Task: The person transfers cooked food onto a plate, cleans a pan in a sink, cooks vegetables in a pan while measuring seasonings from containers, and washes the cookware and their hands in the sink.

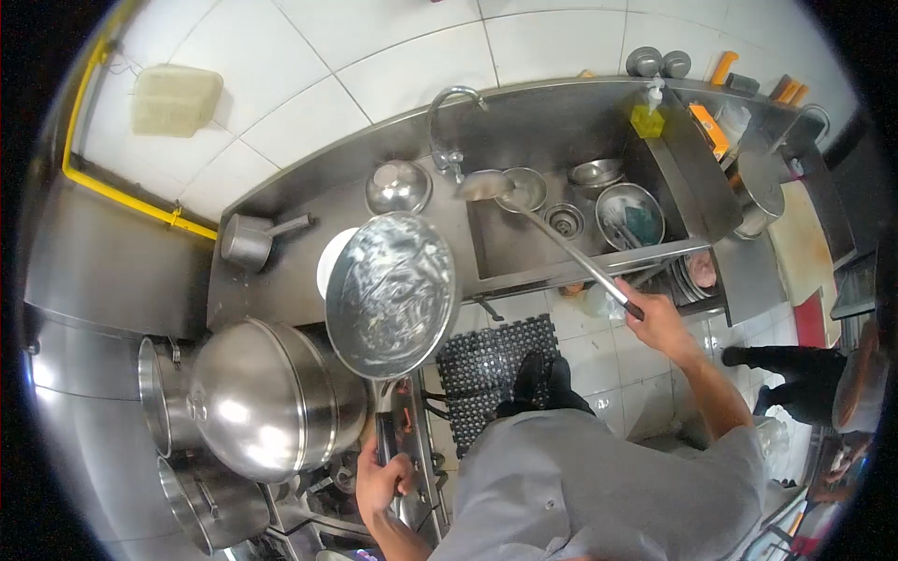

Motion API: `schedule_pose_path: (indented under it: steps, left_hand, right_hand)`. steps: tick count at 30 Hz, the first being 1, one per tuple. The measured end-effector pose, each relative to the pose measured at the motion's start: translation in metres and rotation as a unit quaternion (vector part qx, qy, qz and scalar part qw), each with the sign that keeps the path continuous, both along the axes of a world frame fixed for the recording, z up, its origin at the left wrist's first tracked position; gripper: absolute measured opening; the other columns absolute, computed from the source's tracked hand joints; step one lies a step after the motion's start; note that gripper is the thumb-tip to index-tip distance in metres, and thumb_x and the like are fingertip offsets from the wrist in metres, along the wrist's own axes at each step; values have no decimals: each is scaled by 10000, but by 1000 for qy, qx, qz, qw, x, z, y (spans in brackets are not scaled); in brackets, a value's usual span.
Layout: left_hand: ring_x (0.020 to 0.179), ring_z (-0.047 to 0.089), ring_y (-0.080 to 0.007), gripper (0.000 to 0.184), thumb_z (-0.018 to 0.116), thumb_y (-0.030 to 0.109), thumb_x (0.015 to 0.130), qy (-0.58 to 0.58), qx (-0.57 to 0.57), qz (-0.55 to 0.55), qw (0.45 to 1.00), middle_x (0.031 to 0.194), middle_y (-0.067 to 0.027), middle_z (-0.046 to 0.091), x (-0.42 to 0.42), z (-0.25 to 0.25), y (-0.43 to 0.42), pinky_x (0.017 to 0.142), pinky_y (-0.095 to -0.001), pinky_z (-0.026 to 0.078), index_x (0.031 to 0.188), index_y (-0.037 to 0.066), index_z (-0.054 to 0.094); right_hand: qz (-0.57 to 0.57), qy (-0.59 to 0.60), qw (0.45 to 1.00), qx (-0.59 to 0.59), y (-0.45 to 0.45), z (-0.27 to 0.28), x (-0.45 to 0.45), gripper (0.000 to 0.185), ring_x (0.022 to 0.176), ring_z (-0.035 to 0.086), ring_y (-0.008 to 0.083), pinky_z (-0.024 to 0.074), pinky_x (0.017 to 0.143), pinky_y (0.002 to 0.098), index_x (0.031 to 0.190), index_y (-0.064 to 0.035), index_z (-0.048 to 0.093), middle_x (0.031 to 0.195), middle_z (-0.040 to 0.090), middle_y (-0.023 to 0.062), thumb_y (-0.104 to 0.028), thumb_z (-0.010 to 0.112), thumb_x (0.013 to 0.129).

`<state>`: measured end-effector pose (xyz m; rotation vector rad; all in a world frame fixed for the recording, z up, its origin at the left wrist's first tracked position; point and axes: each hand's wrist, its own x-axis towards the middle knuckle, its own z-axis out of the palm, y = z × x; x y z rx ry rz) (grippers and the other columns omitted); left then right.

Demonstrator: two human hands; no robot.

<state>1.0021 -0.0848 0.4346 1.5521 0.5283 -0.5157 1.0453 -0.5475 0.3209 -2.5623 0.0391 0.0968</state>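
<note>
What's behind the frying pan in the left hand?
Past the frying pan, at its left edge, part of a white round-edged thing shows against the steel counter. The pan covers the rest, so its full shape is hidden.

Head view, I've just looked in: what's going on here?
A person at a steel sink has a frying pan by its handle in the left hand, with whitish smears across the pan's inside. The right hand grips a long-handled ladle, its head near the tap. Several metal bowls sit in the sink.
</note>
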Motion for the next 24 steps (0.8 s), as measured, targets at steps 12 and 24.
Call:
schedule_pose_path:
  steps: [12, 24]
  left_hand:
    - [364, 401, -116, 282, 554, -35, 766, -17, -7, 90, 996, 545, -31, 454, -34, -25, -12, 336, -260, 308, 1032, 23, 480]
    - [377, 414, -121, 267, 544, -48, 748, 12, -21, 69, 997, 580, -35, 480, -38, -38, -14, 345, -252, 326, 992, 21, 460]
  right_hand:
    - [-179, 226, 835, 469, -22, -74, 126, 503, 407, 366, 50, 316, 354, 222, 1339, -67, 416, 627, 478, -3, -170, 597, 881]
    - [-206, 249, 862, 392, -23, -41, 124, 254, 407, 408, 66, 292, 335, 242, 1128, -84, 529, 629, 469, 5, -206, 577, 910]
